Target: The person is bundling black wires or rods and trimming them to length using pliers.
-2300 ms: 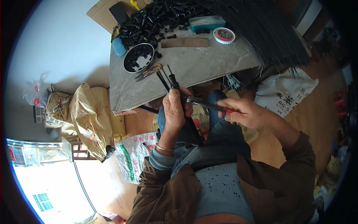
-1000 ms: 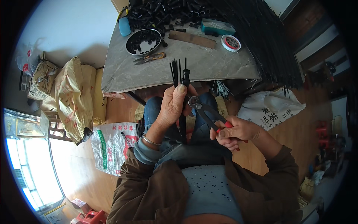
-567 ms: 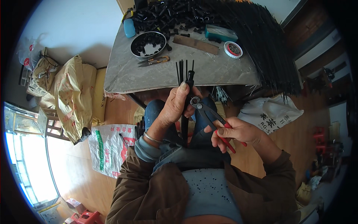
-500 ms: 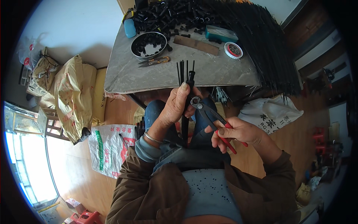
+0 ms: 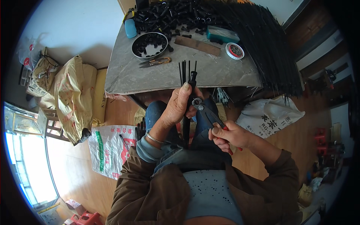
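Observation:
My left hand [image 5: 176, 105] is closed around a bundle of thin black rods [image 5: 186, 131], held upright over my lap. Several rod tips stick up above the thumb, and one carries a black ribbed sleeve [image 5: 192, 77]. In my right hand [image 5: 233, 135] is a pair of end-cutting pincers [image 5: 207, 114] with a dark head and red handles, the fingers wrapped round the handles. The pincer jaws sit right beside the bundle, by my left fingers. Whether they grip anything there I cannot tell.
On the grey table [image 5: 225, 75] lie a round tray of black rings [image 5: 149, 45], thread snips [image 5: 155, 62], a flat strip [image 5: 197, 45], a small round tin [image 5: 234, 51], a pile of black fittings [image 5: 168, 17] and many long black rods [image 5: 258, 45]. Sacks [image 5: 75, 97] stand left.
My right hand has squeezed the red handles together, its fingers now folded tighter around them. The bundle and my left hand have barely moved.

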`<move>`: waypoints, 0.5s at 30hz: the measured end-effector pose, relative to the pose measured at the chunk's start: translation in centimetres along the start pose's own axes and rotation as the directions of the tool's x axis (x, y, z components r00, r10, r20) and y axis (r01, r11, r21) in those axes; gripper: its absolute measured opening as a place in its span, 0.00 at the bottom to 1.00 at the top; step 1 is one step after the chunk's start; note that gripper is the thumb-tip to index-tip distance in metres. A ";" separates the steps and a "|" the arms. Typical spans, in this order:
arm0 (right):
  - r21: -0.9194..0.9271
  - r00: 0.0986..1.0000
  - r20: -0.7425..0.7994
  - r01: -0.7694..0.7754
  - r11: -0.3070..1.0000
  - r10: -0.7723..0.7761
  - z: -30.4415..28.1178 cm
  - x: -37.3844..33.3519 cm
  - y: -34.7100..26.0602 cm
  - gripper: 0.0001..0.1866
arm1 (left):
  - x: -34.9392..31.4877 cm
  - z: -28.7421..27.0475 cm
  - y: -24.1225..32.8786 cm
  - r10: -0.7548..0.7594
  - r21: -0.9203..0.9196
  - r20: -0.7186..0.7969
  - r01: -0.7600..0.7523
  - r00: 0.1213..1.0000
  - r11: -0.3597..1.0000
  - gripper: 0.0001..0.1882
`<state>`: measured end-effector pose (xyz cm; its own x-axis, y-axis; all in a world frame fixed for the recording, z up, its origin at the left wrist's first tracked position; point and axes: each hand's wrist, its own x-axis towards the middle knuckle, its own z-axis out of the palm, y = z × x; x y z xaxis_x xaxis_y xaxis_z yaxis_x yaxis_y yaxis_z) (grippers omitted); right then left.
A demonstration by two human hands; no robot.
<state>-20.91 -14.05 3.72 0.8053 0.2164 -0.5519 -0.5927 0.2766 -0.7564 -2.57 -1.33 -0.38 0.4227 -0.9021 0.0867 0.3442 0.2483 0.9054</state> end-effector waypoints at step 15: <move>-0.964 0.410 -0.254 -0.180 0.195 -0.876 -8.0 4.4 -5.4 0.10 | 3.2 -2.3 -2.1 0.050 0.139 -0.426 0.010 0.903 0.990 0.32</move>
<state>-14.09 -22.11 2.59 0.8523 -0.3910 0.3474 -0.2500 -0.8879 -0.3862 0.00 -3.91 -2.92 0.7560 -0.6524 -0.0531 0.2289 0.1875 0.9552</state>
